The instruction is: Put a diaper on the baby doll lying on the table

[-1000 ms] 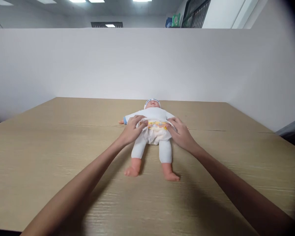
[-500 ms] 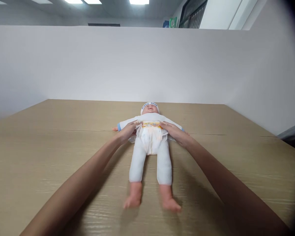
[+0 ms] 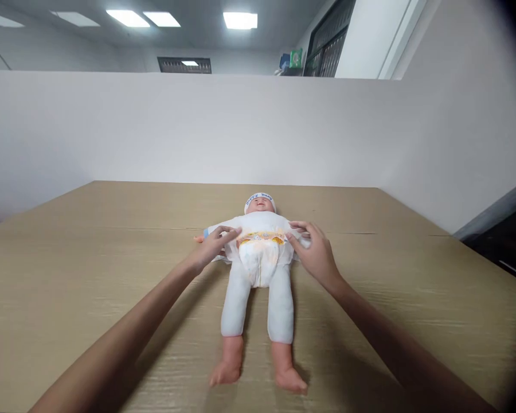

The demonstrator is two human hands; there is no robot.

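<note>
A baby doll (image 3: 262,221) lies on its back with its feet towards me. It wears a white outfit with blue cuffs and a lettered white headband (image 3: 258,199). Around its hips is a white diaper (image 3: 258,261), whose front waistband (image 3: 261,237) has an orange and yellow print. My left hand (image 3: 216,244) is at the waist on the left, thumb over the doll's belly and fingers apart. On the other side my right hand (image 3: 316,249) is open, thumb and fingertips by the diaper's side edge. Whether either hand touches the diaper is hard to tell.
The doll lies on a wide wood-toned tabletop (image 3: 112,275). A pale partition wall (image 3: 241,126) rises behind it and continues at the right. Beyond the table's right edge is a dark object (image 3: 507,241).
My hands have drawn outwards from the waistband, which now shows more fully, and my right fingers have lifted and spread. The view has tilted up slightly.
</note>
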